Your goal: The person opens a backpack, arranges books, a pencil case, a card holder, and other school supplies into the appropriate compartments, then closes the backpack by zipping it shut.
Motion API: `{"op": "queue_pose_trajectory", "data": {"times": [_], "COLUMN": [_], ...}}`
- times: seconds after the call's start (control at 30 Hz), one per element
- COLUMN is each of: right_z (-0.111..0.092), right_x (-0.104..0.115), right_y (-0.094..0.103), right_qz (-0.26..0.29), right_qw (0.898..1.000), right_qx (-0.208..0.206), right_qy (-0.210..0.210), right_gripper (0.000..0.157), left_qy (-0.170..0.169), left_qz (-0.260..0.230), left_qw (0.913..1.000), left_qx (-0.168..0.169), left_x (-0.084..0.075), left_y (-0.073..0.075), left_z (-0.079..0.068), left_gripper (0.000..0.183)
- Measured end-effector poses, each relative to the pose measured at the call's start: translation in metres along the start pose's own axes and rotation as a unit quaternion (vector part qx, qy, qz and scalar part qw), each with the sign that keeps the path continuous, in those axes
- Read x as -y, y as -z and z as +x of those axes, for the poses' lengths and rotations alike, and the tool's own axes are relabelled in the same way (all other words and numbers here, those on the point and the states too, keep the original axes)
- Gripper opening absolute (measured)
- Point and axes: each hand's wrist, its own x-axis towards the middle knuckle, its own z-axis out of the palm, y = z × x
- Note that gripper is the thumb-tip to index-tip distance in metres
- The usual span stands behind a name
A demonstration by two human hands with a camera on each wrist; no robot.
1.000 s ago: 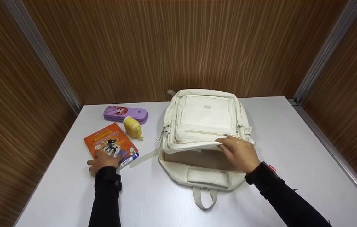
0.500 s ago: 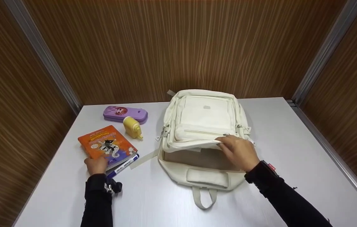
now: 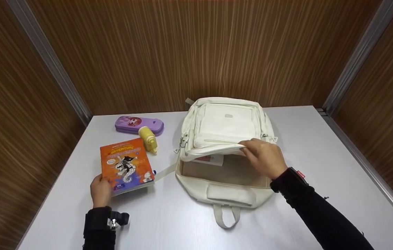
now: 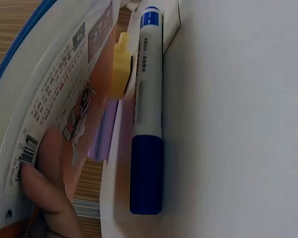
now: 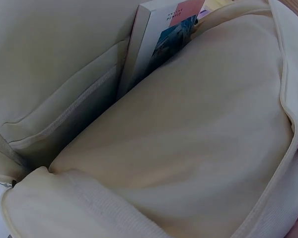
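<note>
Two things are gripped: the left hand [image 3: 101,191], at lower left of the head view, pinches the book [image 3: 127,166] by its lower left corner, and the right hand [image 3: 265,158], right of centre, grips the bag [image 3: 227,125] by the upper edge of its mouth. The book is raised off the tabletop [image 3: 168,222], its orange cover facing up; the left wrist view shows fingers against its back. There, the marker [image 4: 148,114] lies at upper centre, below the book. In the head view, the bottle [image 3: 147,139] sits beside the book's upper right corner, with the case [image 3: 139,124] just above. The bag lies across the middle, its mouth held apart; the right wrist view shows another book [image 5: 164,34] slanting inside, at top centre.
</note>
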Motion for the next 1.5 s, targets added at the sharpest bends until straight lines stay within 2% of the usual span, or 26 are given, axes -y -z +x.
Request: {"op": "queue_pose_trajectory", "data": {"times": [0.13, 0.2, 0.33, 0.43, 0.53, 0.7, 0.83, 0.97, 1.03, 1.1, 1.23, 1.27, 1.5], "right_z": [0.001, 0.002, 0.003, 0.005, 0.006, 0.009, 0.012, 0.015, 0.016, 0.017, 0.017, 0.017, 0.017], "right_x": [0.0, 0.001, 0.002, 0.003, 0.004, 0.005, 0.006, 0.006, 0.006, 0.006, 0.006, 0.005, 0.006], "right_y": [0.0, 0.001, 0.001, 0.002, 0.003, 0.004, 0.004, 0.006, 0.007, 0.008, 0.008, 0.008, 0.008], "right_qz": [0.003, 0.003, 0.006, 0.009, 0.013, 0.015, 0.013, 0.006, 0.005, 0.005, 0.007, 0.009, 0.018], "right_qw": [1.0, 1.0, 1.0, 1.0, 1.0, 1.0, 1.0, 0.999, 0.999, 0.999, 0.999, 0.999, 0.999], "right_qx": [-0.003, -0.003, 0.003, 0.006, 0.003, -0.005, -0.02, -0.036, -0.039, -0.04, -0.04, -0.04, -0.034], "right_qy": [-0.006, -0.009, -0.016, -0.019, -0.021, -0.019, -0.006, 0.007, 0.009, 0.01, 0.012, 0.013, 0.009], "right_gripper": [0.008, 0.009, 0.01, 0.01, 0.01, 0.011, 0.013, 0.014, 0.013, 0.013, 0.014, 0.014, 0.013], "left_qy": [-0.02, -0.016, 0.01, 0.029, 0.041, 0.042, 0.037, 0.048, 0.057, 0.063, 0.06, 0.057, 0.012], "left_qz": [0.018, 0.009, -0.012, -0.044, -0.06, -0.038, -0.032, -0.046, -0.062, -0.079, -0.106, -0.11, -0.129], "left_qw": [0.9996, 0.9998, 0.9991, 0.9956, 0.9904, 0.9834, 0.9797, 0.9747, 0.9686, 0.9588, 0.9412, 0.9394, 0.9439], "left_qx": [0.01, 0.011, 0.038, 0.078, 0.117, 0.172, 0.195, 0.214, 0.234, 0.266, 0.315, 0.32, 0.304], "left_x": [-0.002, -0.004, -0.007, -0.01, -0.015, -0.021, -0.02, -0.018, -0.018, -0.02, -0.027, -0.029, -0.045], "left_y": [0.008, 0.012, 0.022, 0.027, 0.026, 0.018, 0.013, 0.006, 0.0, -0.009, -0.035, -0.043, -0.11], "left_z": [-0.013, -0.021, -0.035, -0.044, -0.052, -0.062, -0.066, -0.07, -0.072, -0.073, -0.076, -0.077, -0.088], "left_gripper": [0.044, 0.044, 0.048, 0.051, 0.05, 0.048, 0.046, 0.046, 0.047, 0.048, 0.049, 0.049, 0.043]}}
